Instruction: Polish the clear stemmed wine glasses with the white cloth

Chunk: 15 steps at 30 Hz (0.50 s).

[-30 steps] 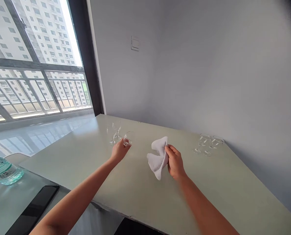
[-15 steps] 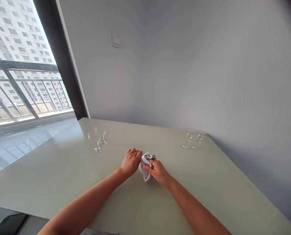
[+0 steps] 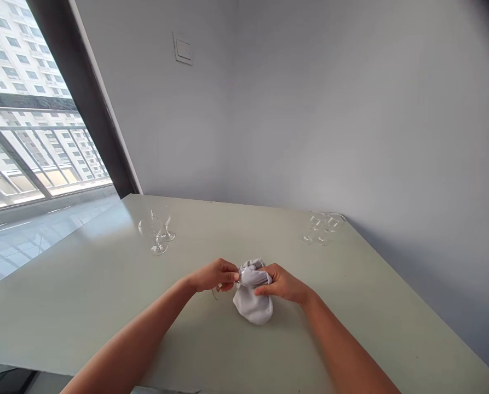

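Observation:
My left hand (image 3: 220, 275) is closed around the stem of a clear glass (image 3: 215, 293), whose round foot shows just below the fingers. A pale grey-white cloth (image 3: 253, 303) covers the glass's bowl and hangs down toward the table. My right hand (image 3: 277, 283) grips the cloth from the right, thumb in front and fingers behind. Most of the glass is hidden by the cloth and my fingers. Both hands are over the middle of the table, close together.
Clear stemmed glasses (image 3: 159, 241) stand at the table's left. Two more glasses (image 3: 318, 221) are at the back right, near the wall (image 3: 351, 109). A dark phone-like object (image 3: 12, 381) lies at the lower left, beyond the pale green table edge (image 3: 30, 368).
My left hand has turned and lowered, so the glass's foot now shows. More of the cloth hangs down, and my right hand has shifted slightly right. The view has tilted a little.

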Each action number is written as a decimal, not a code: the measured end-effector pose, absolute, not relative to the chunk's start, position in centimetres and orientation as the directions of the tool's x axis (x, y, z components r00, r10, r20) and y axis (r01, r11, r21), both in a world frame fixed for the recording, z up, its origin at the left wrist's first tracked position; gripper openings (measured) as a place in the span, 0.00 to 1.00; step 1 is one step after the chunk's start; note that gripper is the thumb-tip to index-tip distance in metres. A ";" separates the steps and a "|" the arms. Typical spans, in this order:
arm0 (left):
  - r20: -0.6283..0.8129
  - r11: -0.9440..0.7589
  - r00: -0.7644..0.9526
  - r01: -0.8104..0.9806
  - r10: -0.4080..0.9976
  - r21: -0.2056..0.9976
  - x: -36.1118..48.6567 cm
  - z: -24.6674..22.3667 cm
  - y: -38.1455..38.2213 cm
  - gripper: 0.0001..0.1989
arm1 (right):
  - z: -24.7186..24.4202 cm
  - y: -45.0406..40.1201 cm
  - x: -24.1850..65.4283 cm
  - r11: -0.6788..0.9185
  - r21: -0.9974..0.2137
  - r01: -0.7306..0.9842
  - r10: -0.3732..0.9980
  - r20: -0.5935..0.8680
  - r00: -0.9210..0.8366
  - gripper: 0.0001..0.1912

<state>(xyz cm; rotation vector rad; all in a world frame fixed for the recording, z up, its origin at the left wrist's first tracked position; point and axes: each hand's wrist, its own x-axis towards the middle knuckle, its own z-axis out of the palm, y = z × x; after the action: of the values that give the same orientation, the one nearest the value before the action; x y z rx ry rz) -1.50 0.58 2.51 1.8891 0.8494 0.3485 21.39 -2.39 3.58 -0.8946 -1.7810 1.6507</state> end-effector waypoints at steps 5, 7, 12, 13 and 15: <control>-0.151 -0.242 0.677 0.449 0.720 0.860 -0.8 3.1 0.0 0.24 | 2.7 -1.7 21.5 -0.078 -0.997 -0.002 0.817 -0.063 -0.573 0.14; 0.073 -0.439 0.538 0.594 0.840 0.675 -0.1 3.0 -0.5 0.20 | 1.7 -1.4 20.8 -0.159 -0.982 -0.103 0.869 -0.089 -0.486 0.15; 0.269 -0.529 0.456 0.748 0.848 0.400 0.5 2.2 -0.8 0.16 | 0.9 -1.6 19.5 -0.188 -0.967 -0.175 0.894 -0.095 -0.437 0.19; 0.192 -0.500 0.470 0.721 0.861 0.479 0.3 2.1 -0.6 0.17 | 1.2 -1.8 19.6 -0.147 -0.983 -0.109 0.877 -0.079 -0.474 0.19; -0.023 -0.389 0.560 0.604 0.828 0.695 -0.2 2.1 -0.1 0.21 | 2.1 -2.0 20.2 -0.044 -0.998 0.049 0.829 -0.063 -0.555 0.16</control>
<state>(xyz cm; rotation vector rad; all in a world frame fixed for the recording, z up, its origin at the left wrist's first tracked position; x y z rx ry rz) -0.23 -0.10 2.13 2.1294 1.1432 0.4342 20.24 -1.98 2.13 -0.9381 -1.6327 1.6613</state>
